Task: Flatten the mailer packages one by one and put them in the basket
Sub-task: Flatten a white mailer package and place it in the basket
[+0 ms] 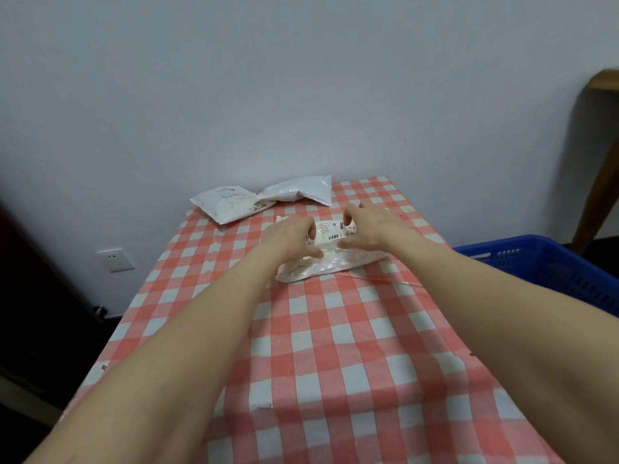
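Observation:
A white mailer package (330,262) with a barcode label lies on the red-and-white checked tablecloth (335,346), toward the table's far half. My left hand (293,236) lies on its left part, fingers curled over its top. My right hand (368,229) is on its right part, thumb and fingers pinching around the label area. Two more white mailers lie at the table's far edge: one with printing (231,204) at the left, a plain puffy one (301,192) beside it. The blue plastic basket (549,262) stands off the table's right side.
A pale wall rises right behind the table. A wall socket (115,259) is low on the left, next to a dark door. A wooden furniture leg (599,162) stands at the far right behind the basket.

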`<control>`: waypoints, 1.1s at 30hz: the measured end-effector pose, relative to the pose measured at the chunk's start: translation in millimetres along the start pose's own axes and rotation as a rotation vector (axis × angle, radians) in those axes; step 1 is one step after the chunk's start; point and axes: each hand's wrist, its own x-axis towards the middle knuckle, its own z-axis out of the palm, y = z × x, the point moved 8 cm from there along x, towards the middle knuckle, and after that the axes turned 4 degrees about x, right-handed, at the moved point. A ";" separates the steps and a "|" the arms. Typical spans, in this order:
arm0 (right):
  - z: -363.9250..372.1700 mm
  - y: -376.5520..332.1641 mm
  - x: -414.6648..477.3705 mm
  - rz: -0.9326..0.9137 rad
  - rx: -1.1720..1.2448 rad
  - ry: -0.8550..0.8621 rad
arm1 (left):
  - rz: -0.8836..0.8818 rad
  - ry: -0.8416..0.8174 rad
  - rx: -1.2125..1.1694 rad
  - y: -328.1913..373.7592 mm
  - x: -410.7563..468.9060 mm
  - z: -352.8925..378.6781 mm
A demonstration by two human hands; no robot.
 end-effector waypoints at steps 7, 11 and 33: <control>35.4 5.2 -9.2 0.022 -0.066 -0.242 | 0.048 -0.226 0.095 12.5 -10.0 23.8; 42.8 10.7 -4.9 0.000 -0.062 -0.251 | 0.061 -0.177 0.114 11.0 -8.1 24.6; 4.7 15.6 26.6 0.103 0.137 -0.091 | -0.052 -0.052 0.026 -3.4 19.5 -3.7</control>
